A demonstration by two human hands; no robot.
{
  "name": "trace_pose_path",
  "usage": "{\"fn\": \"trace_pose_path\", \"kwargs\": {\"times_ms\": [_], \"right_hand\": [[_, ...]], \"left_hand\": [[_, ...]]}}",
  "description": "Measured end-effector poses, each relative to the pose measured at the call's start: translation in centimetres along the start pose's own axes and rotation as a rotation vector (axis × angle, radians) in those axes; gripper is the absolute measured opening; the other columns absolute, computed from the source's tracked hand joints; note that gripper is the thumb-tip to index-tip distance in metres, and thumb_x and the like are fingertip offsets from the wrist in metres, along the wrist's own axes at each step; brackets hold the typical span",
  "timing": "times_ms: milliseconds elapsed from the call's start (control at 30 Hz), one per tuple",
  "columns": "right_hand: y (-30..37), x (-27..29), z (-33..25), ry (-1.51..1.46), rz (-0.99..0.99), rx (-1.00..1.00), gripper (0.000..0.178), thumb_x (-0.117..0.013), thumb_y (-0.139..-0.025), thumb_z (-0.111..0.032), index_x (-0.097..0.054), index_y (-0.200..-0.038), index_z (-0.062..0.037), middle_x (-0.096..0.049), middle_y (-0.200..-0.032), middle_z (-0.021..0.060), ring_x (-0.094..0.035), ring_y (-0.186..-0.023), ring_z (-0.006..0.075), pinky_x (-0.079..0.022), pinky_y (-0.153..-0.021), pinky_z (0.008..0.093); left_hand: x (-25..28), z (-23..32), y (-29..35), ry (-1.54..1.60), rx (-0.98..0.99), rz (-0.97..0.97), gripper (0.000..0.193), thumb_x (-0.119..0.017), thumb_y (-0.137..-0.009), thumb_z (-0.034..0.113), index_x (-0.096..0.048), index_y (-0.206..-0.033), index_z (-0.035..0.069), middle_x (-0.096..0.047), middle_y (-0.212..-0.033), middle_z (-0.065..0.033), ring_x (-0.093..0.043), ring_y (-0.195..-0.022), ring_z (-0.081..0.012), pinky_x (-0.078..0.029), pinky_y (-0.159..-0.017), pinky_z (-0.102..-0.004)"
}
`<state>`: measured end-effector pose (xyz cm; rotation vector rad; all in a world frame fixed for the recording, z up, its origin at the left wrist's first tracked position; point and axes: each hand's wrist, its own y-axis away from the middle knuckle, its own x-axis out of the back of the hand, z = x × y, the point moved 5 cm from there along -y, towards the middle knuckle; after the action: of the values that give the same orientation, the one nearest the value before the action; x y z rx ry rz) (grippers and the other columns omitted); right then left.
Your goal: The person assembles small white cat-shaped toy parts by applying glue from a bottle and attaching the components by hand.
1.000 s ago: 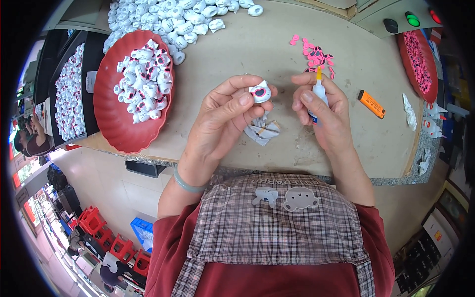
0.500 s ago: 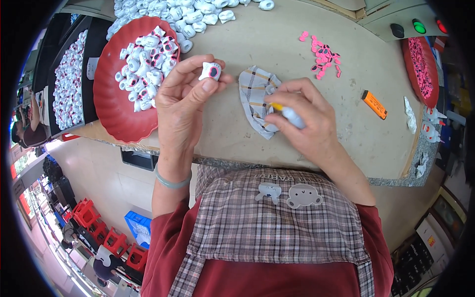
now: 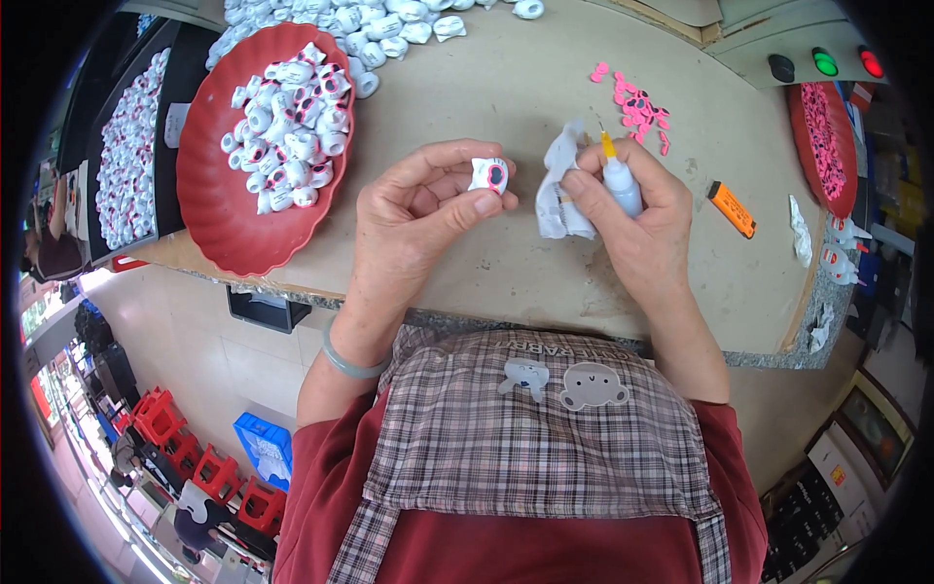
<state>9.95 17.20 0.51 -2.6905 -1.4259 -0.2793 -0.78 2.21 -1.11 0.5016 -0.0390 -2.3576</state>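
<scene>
Between thumb and fingers, my left hand point(image 3: 423, 200) pinches a small white cat-head piece point(image 3: 489, 175) with a pink-rimmed black patch on its face. My right hand point(image 3: 647, 209) holds a small translucent glue bottle point(image 3: 623, 185) with a yellow collar and a thin needle tip pointing up. The same hand also grips a crumpled checked cloth point(image 3: 564, 195) between thumb and fingers, lifted toward the white piece but apart from it. Several loose pink pieces point(image 3: 637, 109), some with black patches, lie on the table beyond my right hand.
A red scalloped dish point(image 3: 219, 219) of white and pink pieces stands at left. Behind it lies a heap of plain white pieces point(image 3: 389, 24). At right are an orange box cutter point(image 3: 732, 209), crumpled tissue point(image 3: 800, 231), a red dish of pink pieces point(image 3: 843, 195) and glue bottles point(image 3: 839, 261).
My right hand has picked the checked cloth up off the table while keeping the glue bottle, now needle up. My left hand has moved right and slightly nearer with the white piece.
</scene>
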Motion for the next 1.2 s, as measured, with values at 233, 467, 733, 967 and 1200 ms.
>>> {"fn": "trace_pose_path", "kwargs": {"times_ms": [233,467,733,967,1200], "right_hand": [[0.0,-1.0,-0.8,0.017,0.038,0.161,0.016,-0.072,-0.076,-0.008,-0.061,-0.085,-0.0022,-0.064,-0.073,0.0039,-0.061,-0.066,0.0106,-0.048,-0.059,0.0240],[0.4,-1.2,-0.5,0.020,-0.013,0.107,0.017,-0.074,-0.076,-0.009,-0.060,-0.082,-0.0024,-0.063,-0.072,0.0034,-0.059,-0.064,0.0083,-0.047,-0.057,0.0224],[-0.1,0.1,1.7,-0.181,0.034,-0.099,0.013,-0.071,-0.079,-0.006,-0.059,-0.084,-0.0022,-0.061,-0.072,-0.0017,-0.055,-0.065,0.0035,-0.045,-0.056,0.0206],[-0.1,0.3,1.9,-0.258,-0.029,-0.068,0.011,-0.066,-0.080,0.000,-0.058,-0.088,-0.0022,-0.062,-0.083,0.0014,-0.056,-0.073,0.0040,-0.045,-0.060,0.0187],[0.1,-0.9,0.9,-0.426,-0.128,-0.068,0.033,-0.063,-0.080,0.005,-0.044,-0.105,-0.0057,-0.063,-0.082,0.0045,-0.057,-0.068,0.0066,-0.047,-0.056,0.0201]], "left_hand": [[-1.6,-0.3,0.1,-0.044,-0.050,-0.034,0.031,-0.062,-0.081,-0.008,-0.056,-0.111,-0.007,-0.064,-0.101,-0.0135,-0.064,-0.092,-0.0178,-0.053,-0.081,-0.0259],[-2.1,-0.4,-0.1,-0.135,-0.100,-0.098,0.030,-0.062,-0.080,-0.009,-0.056,-0.110,-0.008,-0.063,-0.102,-0.0135,-0.063,-0.094,-0.0194,-0.054,-0.082,-0.0275],[-1.5,-0.4,-0.2,-0.001,0.025,-0.106,0.031,-0.062,-0.080,-0.008,-0.058,-0.111,-0.005,-0.065,-0.098,-0.0133,-0.064,-0.092,-0.0178,-0.053,-0.080,-0.0256],[4.2,6.0,1.0,-0.749,-0.483,0.348,0.026,-0.068,-0.079,0.000,-0.063,-0.105,0.000,-0.065,-0.100,-0.0048,-0.061,-0.082,-0.0113,-0.049,-0.070,-0.0210],[1.0,6.9,1.0,-1.188,-0.703,0.221,0.030,-0.067,-0.077,0.008,-0.066,-0.107,0.005,-0.058,-0.119,-0.0127,-0.060,-0.087,-0.0240,-0.049,-0.075,-0.0316]]}}
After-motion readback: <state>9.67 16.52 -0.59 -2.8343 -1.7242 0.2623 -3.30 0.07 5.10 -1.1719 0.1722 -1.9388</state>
